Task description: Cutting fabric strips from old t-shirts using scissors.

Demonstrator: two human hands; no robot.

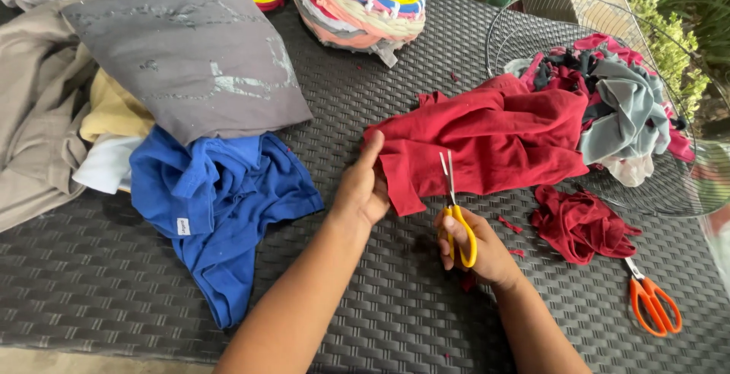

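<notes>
Spreading across a dark woven wicker table (pixel 426 298), a crumpled red cotton garment (pixel 494 142) lies right of centre, beside a round wire basket (pixel 525 36) of mixed fabric scraps at far right. A blue shirt (pixel 217 199) and grey shirt (pixel 182 55) sit left. The left hand (pixel 363 188), fingers flat and together, presses the red garment's near-left edge. The right hand (pixel 479 248) grips yellow-handled scissors (pixel 455 207), blades nearly closed at the cloth's near edge. Orange-handled scissors (pixel 652 302) lie near right.
</notes>
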